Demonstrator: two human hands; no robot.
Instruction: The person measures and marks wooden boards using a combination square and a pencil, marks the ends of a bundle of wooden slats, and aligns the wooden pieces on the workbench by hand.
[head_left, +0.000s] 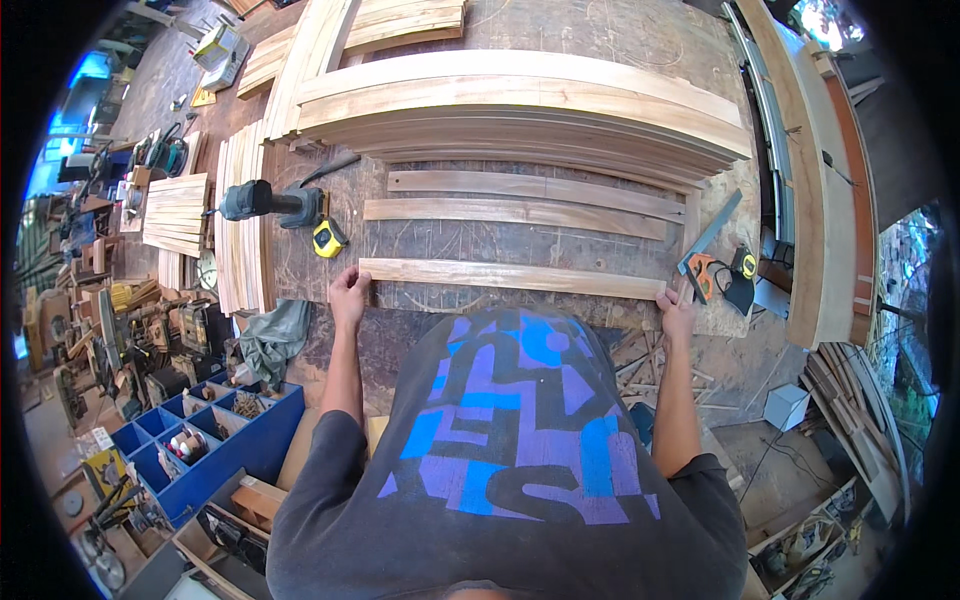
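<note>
Wood strip (512, 277): flat on worktop (470, 240), 6 o'clock edge. Left hand (349, 293) and right hand (678, 312) grasp its ends. Two strips (520, 198) at 12 o'clock; tape measure (329, 238) at 9 o'clock. Placement appears unfinished.

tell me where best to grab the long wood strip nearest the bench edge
Probably at its two ends, from the near side, as the left hand and right hand do now. The wood strip is long, thin and flat on the workbench, so end grips should steady it.

light: bright, even daylight | shadows: soft, faint | focus: sharp centre | edges: heavy fisheye bending, black rim
</note>
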